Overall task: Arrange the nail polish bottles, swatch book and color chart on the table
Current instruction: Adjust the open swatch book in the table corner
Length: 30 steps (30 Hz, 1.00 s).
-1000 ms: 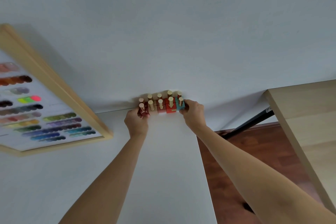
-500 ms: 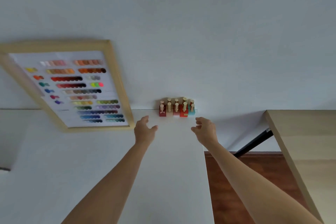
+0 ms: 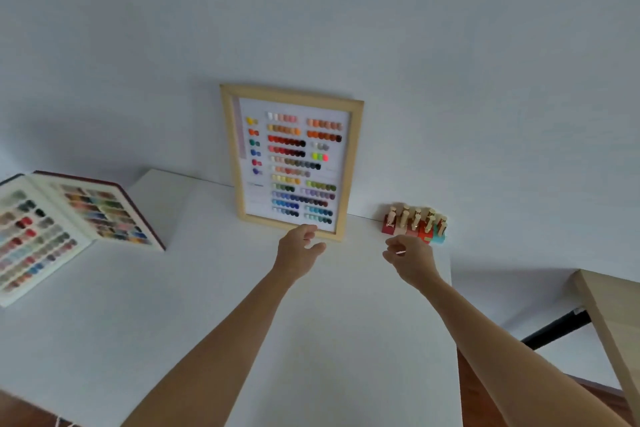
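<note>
Standing at about 1 o'clock on the white rectangular table [image 3: 173, 305], against the pale wall [image 3: 346, 10], is a tight cluster of small square nail polish bottles with gold caps [image 3: 414, 225]; roughly ten show, in two rows, though blur keeps the count uncertain. One wooden-framed color chart with rows of coloured dots [image 3: 292, 163] stands at 12 o'clock, leaning on the wall. One open swatch book with a dark red cover [image 3: 74, 230] lies at 9 o'clock, both pages filled with colour samples. The left hand [image 3: 298, 252] hovers just before the chart's lower edge, fingers loosely spread, holding nothing. The right hand [image 3: 411, 258] hangs just short of the bottles, fingers curled and slightly parted, also empty. One light wooden tabletop [image 3: 613, 315] sits at 3 o'clock, well apart
</note>
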Available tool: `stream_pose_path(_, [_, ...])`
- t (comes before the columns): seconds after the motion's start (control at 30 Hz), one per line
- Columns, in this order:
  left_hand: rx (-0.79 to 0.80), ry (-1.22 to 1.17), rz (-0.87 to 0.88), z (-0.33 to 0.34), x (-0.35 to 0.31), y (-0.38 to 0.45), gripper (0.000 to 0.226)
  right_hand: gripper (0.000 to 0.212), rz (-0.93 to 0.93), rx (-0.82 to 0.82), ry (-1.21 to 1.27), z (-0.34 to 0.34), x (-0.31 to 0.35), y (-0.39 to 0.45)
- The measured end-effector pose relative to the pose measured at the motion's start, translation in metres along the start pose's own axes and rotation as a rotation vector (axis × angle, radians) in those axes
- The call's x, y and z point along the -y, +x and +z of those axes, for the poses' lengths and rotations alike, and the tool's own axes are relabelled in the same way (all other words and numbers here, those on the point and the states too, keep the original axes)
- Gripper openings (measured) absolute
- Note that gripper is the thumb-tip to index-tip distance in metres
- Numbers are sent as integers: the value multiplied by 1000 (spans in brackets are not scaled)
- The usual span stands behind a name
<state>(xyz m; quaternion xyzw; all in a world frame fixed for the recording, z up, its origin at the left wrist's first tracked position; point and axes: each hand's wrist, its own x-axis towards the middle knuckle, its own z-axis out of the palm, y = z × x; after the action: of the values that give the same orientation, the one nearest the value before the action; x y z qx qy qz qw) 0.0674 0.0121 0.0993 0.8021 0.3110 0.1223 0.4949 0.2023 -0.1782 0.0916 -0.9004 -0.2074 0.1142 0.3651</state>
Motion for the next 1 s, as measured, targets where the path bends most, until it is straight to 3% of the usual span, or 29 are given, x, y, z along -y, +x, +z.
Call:
stream_pose_path(0.57, [-246,89,7,-313,129,-72,37,21,-219,206,86,194,256,-75])
stream_pose_path(0.83, [-415,231,13,-401,168,-59,39,22,-367,251,36,258,330,-56])
stream_pose_path(1.0, [-551,358,-31,-447,181,-47,38,37,-399,251,51,283,374,-27])
